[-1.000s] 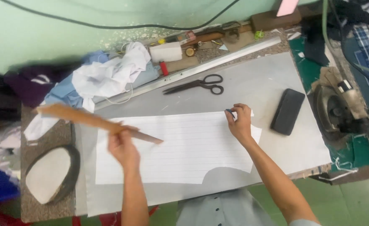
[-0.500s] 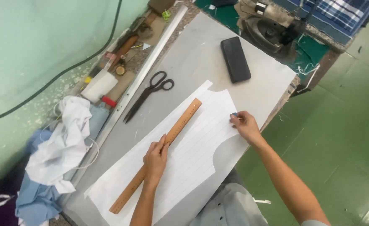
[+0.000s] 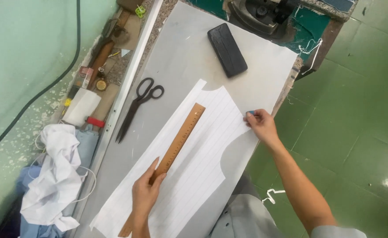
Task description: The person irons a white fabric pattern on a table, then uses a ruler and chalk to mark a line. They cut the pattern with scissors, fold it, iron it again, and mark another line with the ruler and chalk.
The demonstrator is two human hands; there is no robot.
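- Since half a second ago the ruler (image 3: pixel 169 157) and both hands have barely shifted on the sheet; it's mostly the view that has swung, so the table now runs steeper up the picture.
- Far left of the ruler: a crumpled white cloth (image 3: pixel 55 176) on a heap of blue fabric by the wall.
- Black scissors (image 3: pixel 137 105) lie just left of the ruler's top end, off the paper.
- Left hand (image 3: pixel 144 194) is pressed flat on the ruler's lower part, fingers stretched along it, pinning rather than clutching it.
- The ruler lies diagonally on the white lined paper (image 3: pixel 189 167), which is spread on the grey table (image 3: pixel 181 53).
- Right of the ruler, the right hand (image 3: pixel 261 125) sits at the paper's edge, fingers pinched round a small blue thing (image 3: pixel 250 113), probably chalk.
- A black case (image 3: pixel 227 50) is up beyond the ruler's top, clear of the paper.
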